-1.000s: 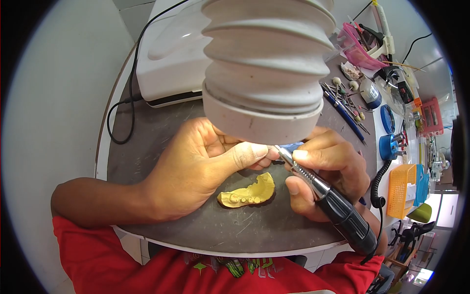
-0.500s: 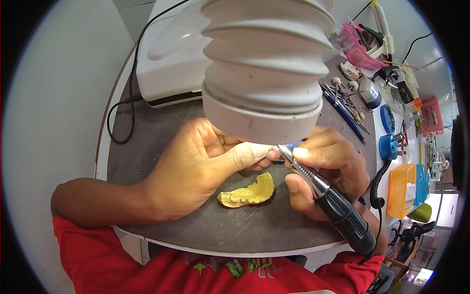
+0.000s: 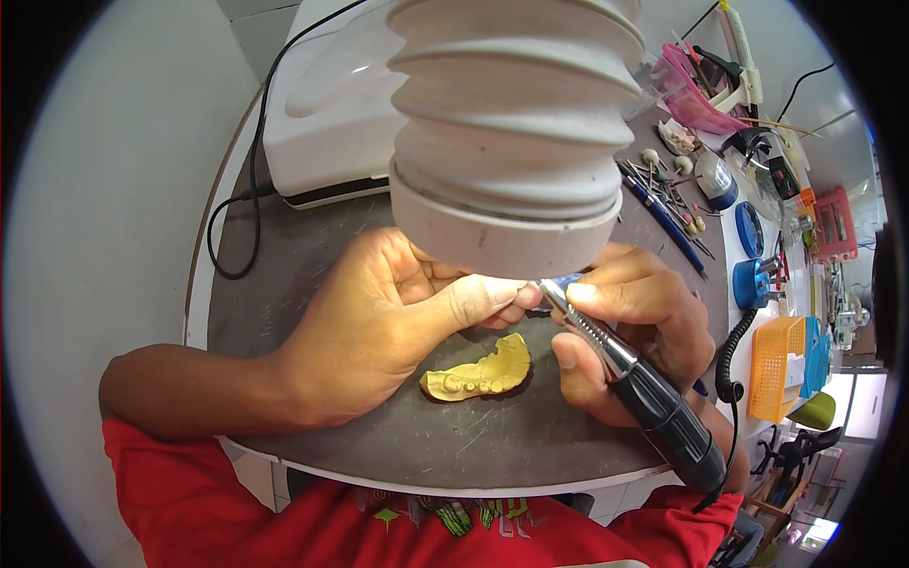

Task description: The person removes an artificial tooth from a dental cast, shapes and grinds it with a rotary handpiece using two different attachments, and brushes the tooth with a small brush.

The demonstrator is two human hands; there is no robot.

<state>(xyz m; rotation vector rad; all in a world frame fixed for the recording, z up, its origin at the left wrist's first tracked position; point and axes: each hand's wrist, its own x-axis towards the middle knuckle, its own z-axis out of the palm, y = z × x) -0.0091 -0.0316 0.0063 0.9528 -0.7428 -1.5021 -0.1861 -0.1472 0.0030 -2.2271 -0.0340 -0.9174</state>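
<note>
My right hand (image 3: 639,327) grips a rotary handpiece (image 3: 620,364) with a silver nose and a black body, its tip angled up and left. The thumb and fingertips of my left hand (image 3: 398,322) are pinched together right at that tip; whatever they hold is too small and too covered to name. Something blue (image 3: 566,280) shows behind the handpiece's nose, partly hidden by my right fingers. Below the hands, a yellow dental model (image 3: 478,371) with a row of teeth lies on the grey bench top (image 3: 454,445).
A white ribbed suction hose (image 3: 511,142) hangs low over my hands. At back left stands a white machine (image 3: 331,114) with a black cable (image 3: 256,189). Several burs (image 3: 674,204), a blue pen (image 3: 677,232), a pink basket (image 3: 691,90) and an orange basket (image 3: 778,364) lie to the right.
</note>
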